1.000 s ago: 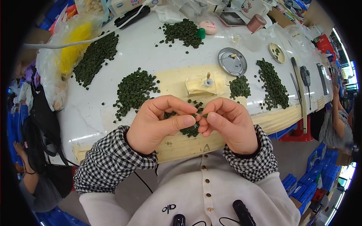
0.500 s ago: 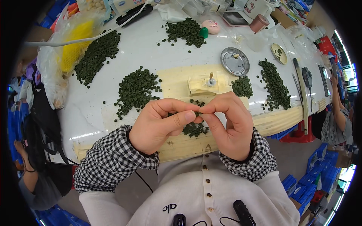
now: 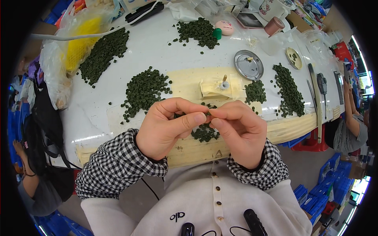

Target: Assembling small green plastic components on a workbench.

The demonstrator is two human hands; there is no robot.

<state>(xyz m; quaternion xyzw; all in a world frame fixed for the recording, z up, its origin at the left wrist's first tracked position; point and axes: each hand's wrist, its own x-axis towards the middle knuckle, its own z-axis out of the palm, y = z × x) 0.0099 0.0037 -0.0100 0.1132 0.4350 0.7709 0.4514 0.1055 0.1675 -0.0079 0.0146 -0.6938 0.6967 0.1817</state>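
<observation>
Worked at the white table (image 3: 155, 47), both my checkered cuffs (image 3: 114, 167) near its front edge. My left hand (image 3: 171, 126) had thumb and forefinger pinched on a small dark green piece (image 3: 208, 114), held up in front of me over a loose pile (image 3: 205, 133) of the same kind. My right hand (image 3: 245, 131) met it there, thumb and forefinger bent in at the piece; tips overlapped, so I could not tell how firmly that hand gripped. Just beyond my fingers stood a yellow-wrapped block (image 3: 210, 91) with a short peg (image 3: 225, 78) upright on it. A broad heap (image 3: 143, 91) of green pieces lay to the left of the block, a smaller heap (image 3: 256, 92) to its right, and a long heap (image 3: 289, 93) farther right. Beyond the smaller heap sat a round metal lid (image 3: 245, 70); near the table's right side, a dark-handled tool (image 3: 322, 84) lay beside a long flat strip (image 3: 315, 88).
</observation>
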